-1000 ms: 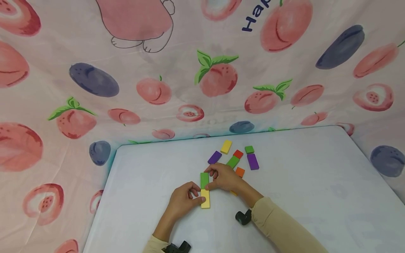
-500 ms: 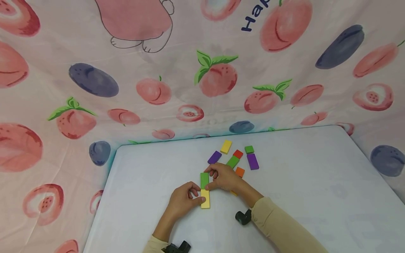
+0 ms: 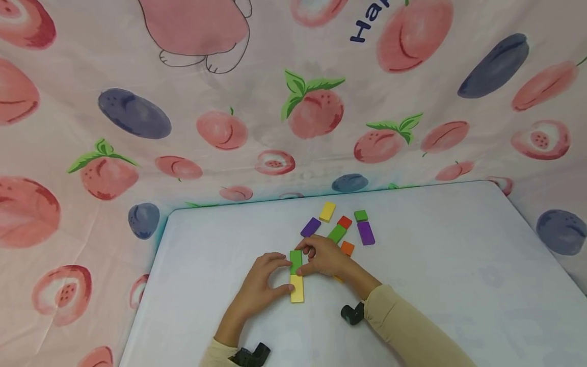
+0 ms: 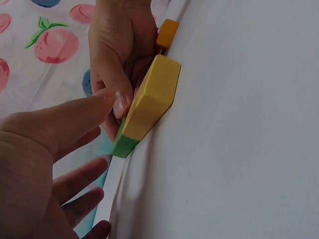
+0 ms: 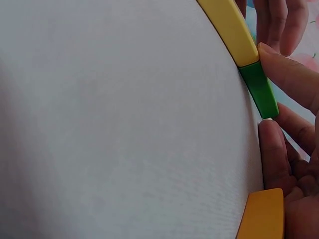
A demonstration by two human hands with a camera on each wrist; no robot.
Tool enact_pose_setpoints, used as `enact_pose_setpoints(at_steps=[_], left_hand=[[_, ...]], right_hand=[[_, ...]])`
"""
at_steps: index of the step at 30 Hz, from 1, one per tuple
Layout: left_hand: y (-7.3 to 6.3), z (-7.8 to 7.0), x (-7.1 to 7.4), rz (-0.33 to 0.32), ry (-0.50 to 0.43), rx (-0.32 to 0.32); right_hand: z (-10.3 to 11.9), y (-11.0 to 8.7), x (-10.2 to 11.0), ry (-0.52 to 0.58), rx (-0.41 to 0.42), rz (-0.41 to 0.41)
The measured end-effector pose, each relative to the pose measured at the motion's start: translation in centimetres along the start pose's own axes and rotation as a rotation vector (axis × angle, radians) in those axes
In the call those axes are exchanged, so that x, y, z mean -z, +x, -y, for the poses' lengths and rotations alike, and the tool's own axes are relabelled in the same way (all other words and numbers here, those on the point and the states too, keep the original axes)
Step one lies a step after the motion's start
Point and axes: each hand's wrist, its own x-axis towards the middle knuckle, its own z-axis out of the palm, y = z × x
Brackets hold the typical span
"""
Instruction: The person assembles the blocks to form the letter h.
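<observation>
A green block [image 3: 295, 259] and a yellow block [image 3: 297, 291] lie end to end in a straight line on the white table. My right hand [image 3: 326, 256] pinches the green block, with its thumb by the joint and its fingertips near the far end. On the other side, my left hand [image 3: 258, 286] has its fingers spread. Its index fingertip is right at the green block's left side, and its thumb reaches the yellow block's edge. In the left wrist view, the yellow block [image 4: 153, 94] stands nearest and partly hides the green block [image 4: 124, 146].
Beyond my right hand lie a purple block [image 3: 311, 227], a yellow one [image 3: 327, 211], a red one [image 3: 345, 222], a second green one [image 3: 337, 233], an orange one [image 3: 347, 248], and a small green block [image 3: 361, 215] touching another purple block [image 3: 366, 233]. A fruit-print cloth [image 3: 275, 117] hangs behind.
My left hand has opened wider: its fingers have moved forward from the yellow block to beside the green one, with the thumb still near the yellow. The right hand and blocks keep their places.
</observation>
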Motion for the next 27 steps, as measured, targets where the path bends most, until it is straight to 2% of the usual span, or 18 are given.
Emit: enact_pose_setpoints(at_steps=[9,14,27], left_hand=[[-0.2,1.3,0.1,0.134,0.04,-0.036],[-0.3,1.7,0.0,0.133,0.043,-0.056],[-0.3,1.6,-0.2,0.131,0.065,-0.05]], right_hand=[[0.0,-0.1,0.0,-0.012,0.022,0.01],[0.0,0.0,0.0,-0.027,0.017,0.016],[-0.1,-0.1,0.1,-0.012,-0.003,0.022]])
